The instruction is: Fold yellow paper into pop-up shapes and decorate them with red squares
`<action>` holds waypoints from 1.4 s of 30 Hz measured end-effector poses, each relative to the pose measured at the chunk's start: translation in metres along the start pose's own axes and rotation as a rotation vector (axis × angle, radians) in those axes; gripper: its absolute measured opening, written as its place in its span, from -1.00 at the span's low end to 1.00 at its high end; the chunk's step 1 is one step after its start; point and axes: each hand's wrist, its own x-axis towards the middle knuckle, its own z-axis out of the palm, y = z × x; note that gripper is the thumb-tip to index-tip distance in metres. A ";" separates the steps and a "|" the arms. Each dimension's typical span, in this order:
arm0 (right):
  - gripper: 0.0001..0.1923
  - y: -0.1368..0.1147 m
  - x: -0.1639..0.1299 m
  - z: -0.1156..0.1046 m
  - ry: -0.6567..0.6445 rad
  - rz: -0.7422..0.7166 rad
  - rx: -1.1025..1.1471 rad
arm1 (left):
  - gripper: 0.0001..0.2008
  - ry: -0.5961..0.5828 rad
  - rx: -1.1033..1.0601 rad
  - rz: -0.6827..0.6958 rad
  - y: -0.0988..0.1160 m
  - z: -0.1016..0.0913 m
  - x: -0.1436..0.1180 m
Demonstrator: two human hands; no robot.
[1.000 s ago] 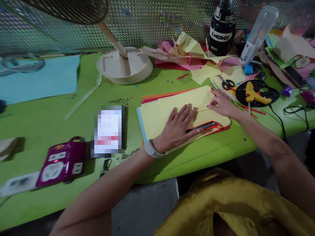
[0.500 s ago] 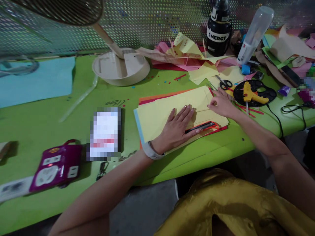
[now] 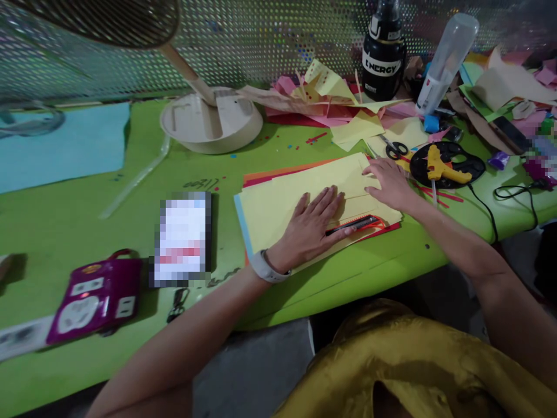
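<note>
My left hand (image 3: 311,226) lies flat, fingers stretched out, on a stack of coloured paper whose top is a yellow sheet (image 3: 270,215). Blue, red and orange edges stick out from beneath it. A black utility knife (image 3: 354,224) with orange trim rests on the paper beside my left thumb. At the right end of the stack, my right hand (image 3: 388,184) has its thumb and fingers apart over the yellow paper, with nothing visible between them. Scissors (image 3: 395,150) with black handles lie just beyond my right hand.
A yellow glue gun (image 3: 446,167) sits on a black palette (image 3: 476,165) to the right. Behind are paper scraps (image 3: 331,87), a black bottle (image 3: 383,67) and a clear bottle (image 3: 448,64). A fan base (image 3: 211,125), phone (image 3: 180,238) and purple device (image 3: 98,293) stand left.
The thumb and fingers of my right hand were pinched together at the paper's right end; now they have spread apart. My left hand stays in place on the stack.
</note>
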 end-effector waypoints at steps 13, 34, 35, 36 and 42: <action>-0.79 -0.009 -0.007 -0.001 -0.043 -0.301 -0.091 | -0.17 -0.019 0.000 -0.011 0.001 0.000 0.000; -0.69 -0.015 -0.015 0.001 -0.035 -0.355 -0.213 | -0.14 -0.045 -0.018 -0.024 0.003 -0.002 0.001; -0.67 -0.016 -0.016 0.001 -0.030 -0.357 -0.202 | -0.14 -0.040 -0.020 -0.020 0.002 -0.002 0.001; -0.64 -0.017 -0.017 0.000 -0.034 -0.362 -0.185 | -0.14 -0.034 -0.022 -0.017 0.002 -0.001 0.001; -0.30 -0.022 -0.023 0.009 -0.251 -0.440 -0.086 | -0.17 0.010 -0.024 0.011 -0.002 0.005 -0.001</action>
